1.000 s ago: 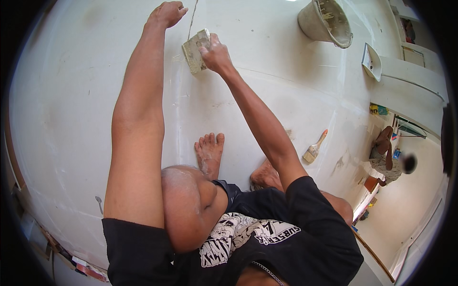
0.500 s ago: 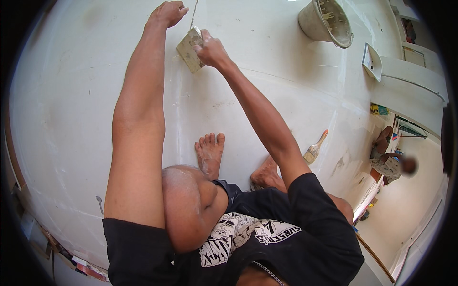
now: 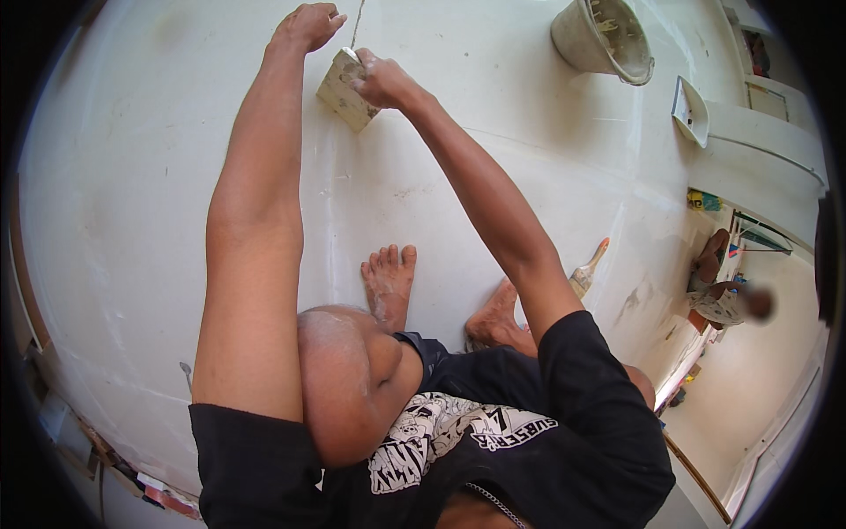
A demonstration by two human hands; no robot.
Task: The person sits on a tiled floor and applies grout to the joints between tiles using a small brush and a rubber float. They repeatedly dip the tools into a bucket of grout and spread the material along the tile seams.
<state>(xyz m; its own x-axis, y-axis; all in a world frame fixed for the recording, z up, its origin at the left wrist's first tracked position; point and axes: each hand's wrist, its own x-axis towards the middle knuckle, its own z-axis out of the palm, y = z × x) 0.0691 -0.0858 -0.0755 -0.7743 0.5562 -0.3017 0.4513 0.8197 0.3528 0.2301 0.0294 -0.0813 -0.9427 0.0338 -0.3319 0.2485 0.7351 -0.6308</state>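
Observation:
My right hand (image 3: 385,81) grips a broad putty knife (image 3: 346,91) with a flat, pale-smeared blade. The blade lies against the white panel surface (image 3: 476,185), at the near end of a thin dark seam line (image 3: 359,24). To the left of the seam, my left hand (image 3: 308,26) rests at the far end of my outstretched arm. Its fingers look curled in, with nothing visible in them; the underside of the hand is hidden.
A putty-stained bucket (image 3: 573,40) stands at the far right, with a white dustpan-like scoop (image 3: 690,112) beyond it. Near my right foot (image 3: 500,317) lies a paintbrush (image 3: 585,271). A metal spoon-like tool (image 3: 186,375) lies at the left. Another person (image 3: 718,304) sits at the right.
My right hand has shifted the putty knife slightly left and away from me, toward the seam. My left hand has stayed nearly in place.

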